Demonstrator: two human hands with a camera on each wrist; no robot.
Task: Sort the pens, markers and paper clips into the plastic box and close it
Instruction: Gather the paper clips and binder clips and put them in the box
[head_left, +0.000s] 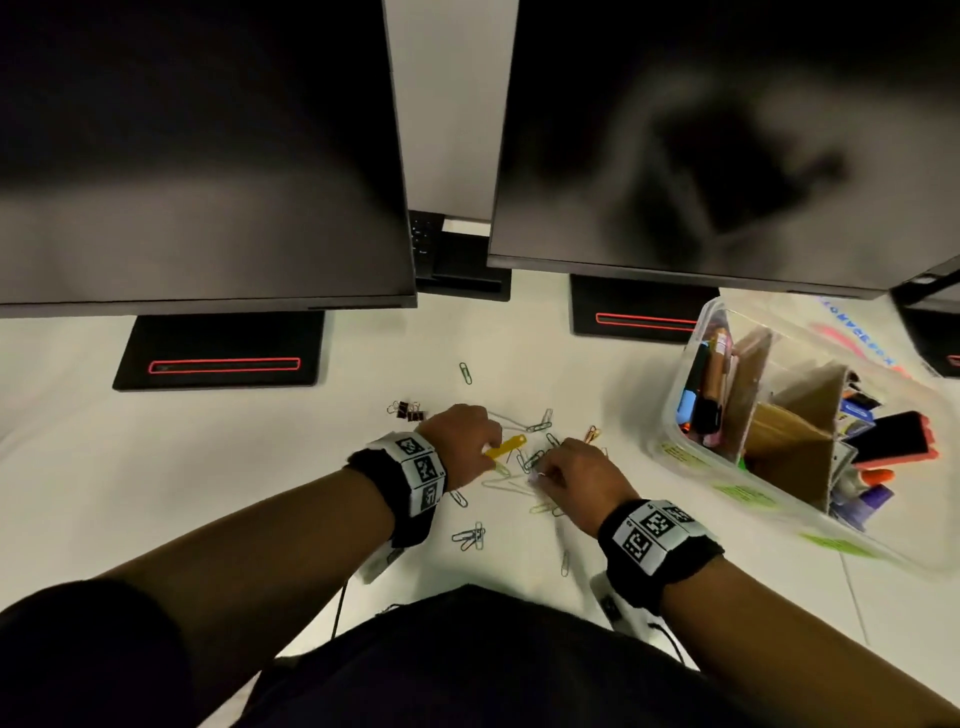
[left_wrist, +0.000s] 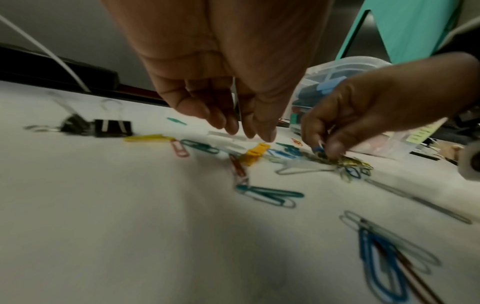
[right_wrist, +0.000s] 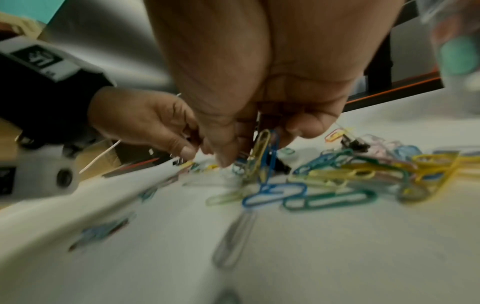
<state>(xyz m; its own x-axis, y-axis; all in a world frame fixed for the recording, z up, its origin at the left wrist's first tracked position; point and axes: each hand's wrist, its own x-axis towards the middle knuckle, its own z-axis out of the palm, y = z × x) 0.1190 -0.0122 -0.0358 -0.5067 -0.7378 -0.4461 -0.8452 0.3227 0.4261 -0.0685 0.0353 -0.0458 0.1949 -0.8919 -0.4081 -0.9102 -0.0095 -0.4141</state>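
Observation:
Several coloured paper clips (head_left: 535, 457) lie scattered on the white table in front of me. My right hand (head_left: 543, 475) pinches a yellow and a blue paper clip (right_wrist: 262, 152) upright out of the pile, thumb against fingers (right_wrist: 226, 156). My left hand (head_left: 485, 449) hovers close beside it, fingers curled down over a yellow flat clip (left_wrist: 254, 153). A thin metal strip (left_wrist: 235, 98) shows between its thumb and fingers, like clips held in the hand. The clear plastic box (head_left: 670, 415) stands open to the right, with cardboard dividers and markers (head_left: 709, 384) inside.
Two black binder clips (head_left: 408, 410) lie left of the pile. Two dark monitors (head_left: 208, 156) on black stands (head_left: 218, 353) fill the back of the table. More loose clips (head_left: 470, 538) lie nearer my body. The box lid (head_left: 857, 338) sits behind the box.

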